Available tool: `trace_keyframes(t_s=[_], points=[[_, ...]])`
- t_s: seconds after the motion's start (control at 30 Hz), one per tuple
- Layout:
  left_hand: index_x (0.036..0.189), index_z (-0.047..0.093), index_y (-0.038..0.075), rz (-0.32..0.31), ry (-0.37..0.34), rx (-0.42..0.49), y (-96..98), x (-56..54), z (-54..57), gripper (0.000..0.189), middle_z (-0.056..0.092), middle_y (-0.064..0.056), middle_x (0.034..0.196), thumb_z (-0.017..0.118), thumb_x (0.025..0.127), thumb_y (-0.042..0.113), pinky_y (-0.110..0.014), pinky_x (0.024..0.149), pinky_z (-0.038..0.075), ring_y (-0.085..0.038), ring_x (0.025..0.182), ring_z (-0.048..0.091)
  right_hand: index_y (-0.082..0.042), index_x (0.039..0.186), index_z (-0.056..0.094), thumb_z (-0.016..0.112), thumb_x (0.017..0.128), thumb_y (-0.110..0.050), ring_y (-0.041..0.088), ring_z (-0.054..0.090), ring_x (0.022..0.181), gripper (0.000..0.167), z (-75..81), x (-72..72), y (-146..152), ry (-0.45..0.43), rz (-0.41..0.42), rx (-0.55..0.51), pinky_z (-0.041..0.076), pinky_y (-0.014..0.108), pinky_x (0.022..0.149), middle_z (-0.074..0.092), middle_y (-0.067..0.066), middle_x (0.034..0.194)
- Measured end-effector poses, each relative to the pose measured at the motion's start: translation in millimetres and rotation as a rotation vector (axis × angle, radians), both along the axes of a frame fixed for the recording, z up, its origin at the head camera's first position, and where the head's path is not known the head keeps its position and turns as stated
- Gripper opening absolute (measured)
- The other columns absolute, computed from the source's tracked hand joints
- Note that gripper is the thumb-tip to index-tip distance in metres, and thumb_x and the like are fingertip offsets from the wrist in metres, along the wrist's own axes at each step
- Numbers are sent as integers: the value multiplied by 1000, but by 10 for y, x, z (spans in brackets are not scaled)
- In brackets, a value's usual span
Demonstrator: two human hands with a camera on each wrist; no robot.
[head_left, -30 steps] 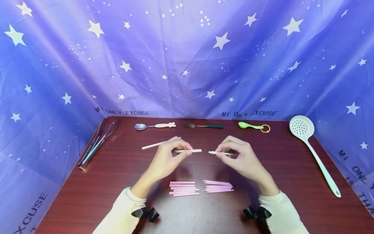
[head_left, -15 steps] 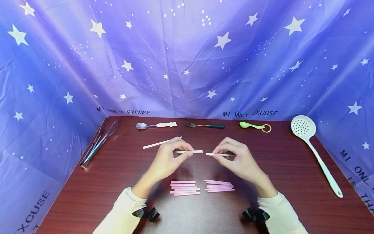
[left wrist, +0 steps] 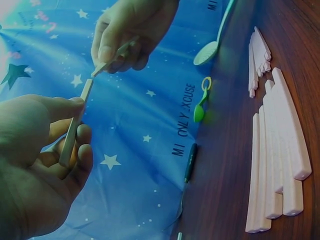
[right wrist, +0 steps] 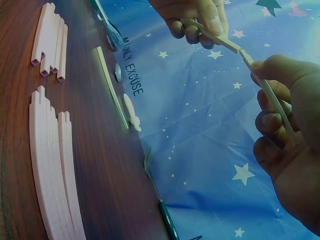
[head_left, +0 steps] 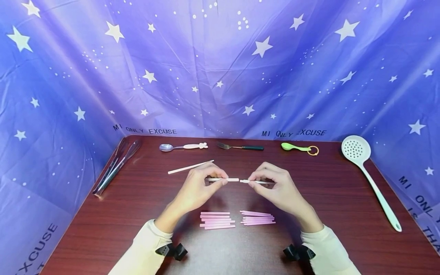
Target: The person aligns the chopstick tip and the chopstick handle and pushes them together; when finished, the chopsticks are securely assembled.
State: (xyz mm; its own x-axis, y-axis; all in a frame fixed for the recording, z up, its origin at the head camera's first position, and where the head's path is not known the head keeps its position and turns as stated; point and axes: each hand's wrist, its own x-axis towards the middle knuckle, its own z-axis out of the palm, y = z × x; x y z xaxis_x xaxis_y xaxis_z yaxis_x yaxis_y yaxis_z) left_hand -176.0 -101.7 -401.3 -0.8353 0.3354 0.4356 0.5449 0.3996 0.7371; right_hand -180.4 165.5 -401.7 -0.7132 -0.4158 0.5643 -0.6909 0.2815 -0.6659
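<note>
My left hand (head_left: pixel 196 188) pinches a pale pink stick section (head_left: pixel 233 180) between thumb and fingertips, above the middle of the table. Facing it, my right hand (head_left: pixel 282 186) pinches another stick section (right wrist: pixel 272 97) with a narrower tip. The two ends almost meet, roughly in line; I cannot tell whether they touch. Below the hands lie two pink piles: thicker-ended sections (head_left: pixel 215 220) on the left and narrow-tipped sections (head_left: pixel 258 218) on the right. A longer pale stick (head_left: pixel 185 167) lies on the table behind my left hand, which partly covers its far end in the head view.
Along the back of the dark wooden table (head_left: pixel 113 229) lie a spoon (head_left: pixel 183 146), a fork (head_left: pixel 240 147) and a green spoon (head_left: pixel 295 147) with an orange ring. Whisk-like utensils (head_left: pixel 117 168) rest at left, a white skimmer (head_left: pixel 371 183) at right. Starry cloth (head_left: pixel 192 68) surrounds three sides.
My right hand has moved left, bringing its stick tip close to the end of the left one. My left hand has stayed nearly still. The piles are unchanged.
</note>
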Motion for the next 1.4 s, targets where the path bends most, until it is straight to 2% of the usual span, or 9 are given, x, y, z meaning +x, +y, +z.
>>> trace_keyframes(t_s=[0.23, 0.43, 0.57, 0.8, 1.0, 1.13, 1.3, 1.4], points=[[95, 77, 21, -3, 25, -24, 5, 0, -15, 9, 69, 10, 88, 81, 89, 16, -31, 65, 54, -5, 78, 58, -18, 95, 77, 80, 85, 1, 5, 60, 76, 22, -16, -5, -3, -14, 5, 4, 49, 18, 59, 65, -7, 87], [95, 77, 21, -13, -1, -21, 11, 8, -21, 8, 68, 9, 89, 80, 90, 15, -35, 67, 56, -5, 77, 58, -18, 95, 77, 80, 85, 1, 5, 59, 76, 21, -17, -4, -2, -14, 6, 8, 48, 17, 59, 65, -8, 86], [95, 77, 20, -14, -9, -21, 14, 11, -24, 8, 68, 9, 90, 80, 90, 15, -34, 67, 56, -5, 77, 58, -18, 95, 77, 80, 85, 1, 5, 59, 75, 21, -36, -9, -3, -19, 12, 6, 48, 17, 59, 64, -8, 86], [97, 76, 21, -8, 21, -41, 38, 23, -26, 9, 68, 10, 92, 79, 91, 15, -25, 69, 53, -4, 80, 58, -19, 95, 76, 80, 86, 0, 5, 58, 75, 21, -45, -12, -8, -10, 7, 8, 48, 17, 58, 65, -7, 86], [97, 73, 16, -10, 8, -34, 82, 34, -67, 6, 65, 6, 91, 75, 93, 11, -29, 68, 53, -6, 79, 56, -20, 95, 76, 80, 86, -1, 4, 57, 74, 22, -42, -1, -8, -11, -12, 16, 46, 17, 56, 65, -8, 87], [98, 71, 16, 1, -6, -32, 114, 40, -103, 8, 65, 4, 91, 74, 93, 11, -31, 72, 54, -10, 81, 59, -20, 96, 76, 80, 86, -1, 3, 58, 74, 22, -51, -7, -13, 9, -23, 29, 45, 16, 56, 65, -7, 88], [98, 72, 16, 9, 16, -35, 138, 49, -122, 12, 65, 3, 90, 77, 90, 8, -29, 69, 52, -22, 77, 63, -20, 95, 75, 80, 85, 0, 3, 61, 76, 23, -61, -18, -26, 32, -34, 52, 49, 19, 57, 65, -7, 89], [97, 73, 16, 17, 41, -46, 146, 50, -122, 13, 66, 4, 90, 78, 89, 7, -26, 68, 51, -20, 76, 62, -20, 94, 76, 81, 84, -1, 6, 61, 76, 22, -68, -17, -26, 22, -36, 65, 50, 22, 56, 64, -9, 88]])
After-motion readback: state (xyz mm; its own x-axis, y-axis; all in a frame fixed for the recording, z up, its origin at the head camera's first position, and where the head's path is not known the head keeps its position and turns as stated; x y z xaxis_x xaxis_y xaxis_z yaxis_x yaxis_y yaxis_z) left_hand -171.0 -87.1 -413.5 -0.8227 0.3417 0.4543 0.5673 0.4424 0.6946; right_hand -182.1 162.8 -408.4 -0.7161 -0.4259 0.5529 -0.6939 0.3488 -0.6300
